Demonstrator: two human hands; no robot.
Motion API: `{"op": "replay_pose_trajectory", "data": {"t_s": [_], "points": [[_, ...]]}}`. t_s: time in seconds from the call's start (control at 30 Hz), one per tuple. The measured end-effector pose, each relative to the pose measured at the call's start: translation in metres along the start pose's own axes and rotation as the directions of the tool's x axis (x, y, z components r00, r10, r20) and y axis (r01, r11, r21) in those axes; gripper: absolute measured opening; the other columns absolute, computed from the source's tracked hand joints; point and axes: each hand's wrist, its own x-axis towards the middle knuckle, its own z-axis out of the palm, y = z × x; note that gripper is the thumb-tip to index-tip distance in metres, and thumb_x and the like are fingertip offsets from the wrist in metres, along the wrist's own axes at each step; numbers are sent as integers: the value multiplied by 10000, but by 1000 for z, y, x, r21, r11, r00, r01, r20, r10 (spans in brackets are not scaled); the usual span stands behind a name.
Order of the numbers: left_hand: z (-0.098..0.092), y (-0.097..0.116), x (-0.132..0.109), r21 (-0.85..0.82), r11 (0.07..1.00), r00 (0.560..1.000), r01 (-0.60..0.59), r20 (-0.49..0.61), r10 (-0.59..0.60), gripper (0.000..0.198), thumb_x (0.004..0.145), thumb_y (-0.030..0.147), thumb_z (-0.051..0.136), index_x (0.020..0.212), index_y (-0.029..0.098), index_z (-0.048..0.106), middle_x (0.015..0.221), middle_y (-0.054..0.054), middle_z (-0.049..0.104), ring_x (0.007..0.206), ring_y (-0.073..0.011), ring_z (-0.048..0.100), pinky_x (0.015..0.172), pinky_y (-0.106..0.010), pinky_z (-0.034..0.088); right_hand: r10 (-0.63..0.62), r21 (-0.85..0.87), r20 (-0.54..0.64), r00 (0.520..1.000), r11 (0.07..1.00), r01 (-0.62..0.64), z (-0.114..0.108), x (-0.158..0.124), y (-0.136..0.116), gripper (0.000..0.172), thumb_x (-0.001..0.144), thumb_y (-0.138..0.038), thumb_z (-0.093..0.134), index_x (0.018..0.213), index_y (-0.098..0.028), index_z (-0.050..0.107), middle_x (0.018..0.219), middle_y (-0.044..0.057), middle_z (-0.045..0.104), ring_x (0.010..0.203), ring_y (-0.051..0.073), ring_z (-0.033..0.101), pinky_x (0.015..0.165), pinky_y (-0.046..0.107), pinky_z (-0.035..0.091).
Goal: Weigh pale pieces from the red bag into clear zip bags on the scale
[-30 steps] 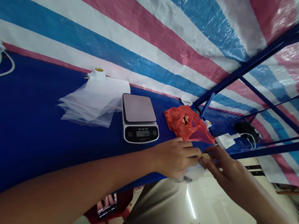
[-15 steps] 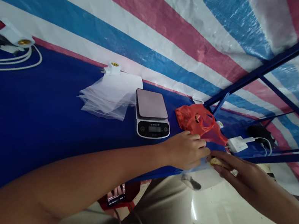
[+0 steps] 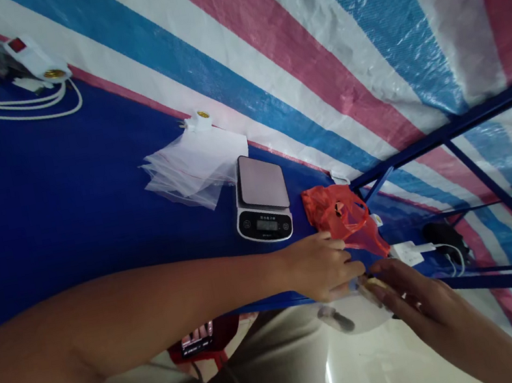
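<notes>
My left hand (image 3: 326, 265) reaches in from the left with its fingers closed at the mouth of a clear plastic bag (image 3: 365, 317). Through the bag's film shows a dark, oblong piece (image 3: 337, 319), blurred, its kind unclear. My right hand (image 3: 415, 292) comes from the lower right and pinches a small pale-yellow piece (image 3: 376, 282) at the bag's mouth, close by my left fingertips. Behind my left hand a red plastic bag (image 3: 338, 210) lies crumpled on the blue tabletop (image 3: 65, 205). A digital kitchen scale (image 3: 263, 197) stands beside it.
Flat clear zip bags (image 3: 189, 167) lie left of the scale, near a white lamp-socket plug (image 3: 199, 121). A white charger (image 3: 406, 253) with a cable sits at right. Blue metal bars (image 3: 505, 174) frame the right side. A phone (image 3: 197, 338) shows below the table edge.
My right hand, with the yellowish piece, has shifted slightly right and down, and the clear bag with it. My left hand stays at the bag's mouth. The view has tilted a little.
</notes>
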Motion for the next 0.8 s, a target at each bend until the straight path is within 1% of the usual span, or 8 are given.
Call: {"op": "replay_pose_trajectory", "data": {"t_s": [0.07, 0.13, 0.2, 0.3, 0.47, 0.57, 0.7, 0.8], "points": [[1, -2, -1, -12, 1000, 1000, -22, 10, 22, 199, 943, 316, 547, 1040, 185, 662, 833, -67, 693, 771, -216, 590, 686, -380, 336, -6, -7, -17, 1000, 1000, 6, -1, 0, 0, 365, 989, -552, 506, 1188, -265, 610, 922, 63, 743, 800, 233, 725, 670, 301, 571], [0, -5, -3, -23, 997, 997, -74, 33, 75, 225, 938, 296, 552, 1109, 195, 657, 861, -59, 699, 801, -219, 597, 692, -382, 337, -6, -12, -32, 999, 1000, 5, -2, 0, 0, 370, 986, -560, 505, 1177, -264, 615, 900, 54, 742, 782, 228, 724, 675, 299, 568], [-2, -8, -4, -33, 994, 992, -104, 72, 106, 228, 945, 285, 542, 1133, 215, 651, 891, -51, 703, 837, -218, 601, 703, -379, 340, 0, -16, -6, 1000, 1000, -1, -2, 1, -2, 369, 987, -566, 496, 1159, -262, 617, 882, 45, 741, 745, 217, 713, 662, 295, 558], [-5, -11, -4, -50, 993, 989, -106, 103, 111, 187, 957, 283, 528, 1082, 234, 659, 927, -50, 702, 869, -210, 602, 722, -370, 347, -1, -14, 66, 998, 1000, 2, -2, 2, -4, 362, 1006, -550, 473, 1167, -260, 616, 894, 39, 745, 748, 209, 704, 664, 291, 547], [-4, -11, -3, -45, 981, 978, -187, 79, 191, 196, 957, 268, 511, 1076, 211, 656, 915, -55, 700, 855, -210, 599, 713, -380, 345, -19, -21, 161, 987, 1000, 23, -3, 6, -5, 372, 1012, -525, 491, 1180, -250, 677, 910, 42, 762, 750, 204, 706, 668, 283, 551], [-1, -12, -3, -30, 979, 978, -200, 53, 202, 175, 955, 265, 513, 1050, 211, 651, 900, -55, 701, 847, -210, 596, 710, -381, 345, -7, -15, 189, 982, 1000, 10, -4, 6, -6, 381, 987, -537, 547, 1206, -271, 709, 1007, 44, 780, 828, 215, 730, 730, 283, 571], [1, -12, -4, -20, 981, 981, -192, -26, 191, 126, 926, 277, 572, 1008, 215, 644, 871, -41, 693, 836, -202, 602, 697, -365, 343, 13, -44, 157, 988, 999, -7, -5, 2, -7, 399, 967, -557, 569, 1213, -289, 732, 1115, 58, 784, 889, 241, 744, 798, 310, 592], [3, -12, -3, -6, 979, 978, -204, -55, 204, 107, 916, 276, 582, 985, 222, 643, 851, -26, 692, 805, -192, 601, 683, -357, 343, 25, -76, 122, 992, 997, -15, -5, -2, -5, 445, 961, -575, 556, 1240, -274, 726, 1169, 85, 772, 983, 280, 741, 854, 347, 598]]}}
